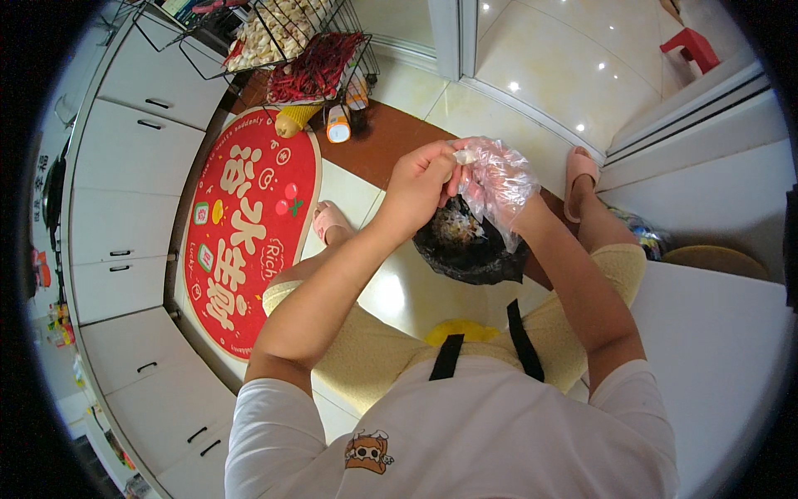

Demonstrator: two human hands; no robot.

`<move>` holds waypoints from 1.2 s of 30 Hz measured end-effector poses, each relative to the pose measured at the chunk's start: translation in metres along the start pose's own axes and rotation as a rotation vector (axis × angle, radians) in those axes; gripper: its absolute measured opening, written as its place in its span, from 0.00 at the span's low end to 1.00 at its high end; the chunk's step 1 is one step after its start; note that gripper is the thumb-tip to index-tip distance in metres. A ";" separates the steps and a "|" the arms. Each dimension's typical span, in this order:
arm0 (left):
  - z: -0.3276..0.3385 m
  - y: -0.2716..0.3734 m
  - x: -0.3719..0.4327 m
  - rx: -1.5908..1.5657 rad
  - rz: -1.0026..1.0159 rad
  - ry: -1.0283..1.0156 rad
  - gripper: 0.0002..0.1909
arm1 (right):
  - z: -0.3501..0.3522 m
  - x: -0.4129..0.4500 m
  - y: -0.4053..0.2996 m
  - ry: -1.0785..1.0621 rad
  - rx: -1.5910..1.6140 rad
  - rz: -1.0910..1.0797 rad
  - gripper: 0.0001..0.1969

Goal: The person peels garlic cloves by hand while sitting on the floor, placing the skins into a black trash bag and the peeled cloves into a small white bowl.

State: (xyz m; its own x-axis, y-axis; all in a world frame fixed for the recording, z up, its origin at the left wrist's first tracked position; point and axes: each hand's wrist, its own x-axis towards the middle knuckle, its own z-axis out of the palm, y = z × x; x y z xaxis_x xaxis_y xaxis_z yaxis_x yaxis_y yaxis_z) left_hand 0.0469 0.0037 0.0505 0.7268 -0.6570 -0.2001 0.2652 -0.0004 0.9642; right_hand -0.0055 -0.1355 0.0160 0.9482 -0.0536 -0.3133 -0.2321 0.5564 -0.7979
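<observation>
A small whitish piece (463, 156), which looks like a garlic clove, is pinched between the fingertips of both hands. My left hand (419, 181) is bare and closes on it from the left. My right hand (495, 181) wears a clear plastic glove and meets it from the right. Below both hands stands a bin lined with a black plastic bag (474, 265), and scraps and peelings (460, 227) lie in it. The gloved hand partly covers the bag's far right side.
A wire rack (368, 47) at the upper left holds garlic (280, 31) and dried red chilies (312, 68). Bottles stand beneath it. A red mat (249, 237) lies by white cabinets (134, 218). A sliding door frame (461, 43) stands ahead; a white surface (704, 349) is at right.
</observation>
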 end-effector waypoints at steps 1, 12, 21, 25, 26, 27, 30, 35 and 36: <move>-0.001 0.001 -0.001 -0.059 -0.016 -0.014 0.10 | 0.002 -0.002 -0.002 -0.008 0.044 0.003 0.10; -0.003 0.006 -0.001 -0.168 -0.029 -0.034 0.08 | 0.010 -0.011 -0.017 -0.070 0.017 0.044 0.10; -0.007 0.000 0.002 -0.380 -0.008 -0.143 0.08 | 0.006 -0.004 0.006 -0.103 0.485 0.041 0.08; -0.011 0.006 0.002 -0.454 0.027 -0.256 0.10 | 0.003 -0.011 -0.013 -0.082 0.734 0.101 0.09; -0.014 0.008 0.002 -0.422 0.008 -0.237 0.11 | -0.002 -0.012 -0.018 -0.144 0.821 0.087 0.09; -0.015 0.009 0.002 -0.360 0.008 -0.197 0.11 | -0.008 -0.010 -0.020 -0.135 0.816 0.081 0.09; -0.017 -0.008 0.006 0.069 -0.100 -0.121 0.11 | -0.018 -0.005 -0.023 -0.131 0.799 0.013 0.10; -0.022 -0.089 0.013 0.766 0.014 -0.320 0.09 | -0.019 -0.009 -0.026 -0.161 0.586 -0.088 0.12; -0.018 -0.090 0.013 0.761 0.017 -0.323 0.09 | -0.020 -0.011 -0.028 -0.203 0.630 -0.067 0.12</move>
State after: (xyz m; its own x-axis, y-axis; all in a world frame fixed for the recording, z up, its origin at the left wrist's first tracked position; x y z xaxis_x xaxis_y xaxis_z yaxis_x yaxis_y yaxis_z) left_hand 0.0437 0.0090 -0.0422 0.4783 -0.8456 -0.2368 -0.3301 -0.4231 0.8438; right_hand -0.0134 -0.1671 0.0319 0.9924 0.0179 -0.1215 -0.0585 0.9388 -0.3394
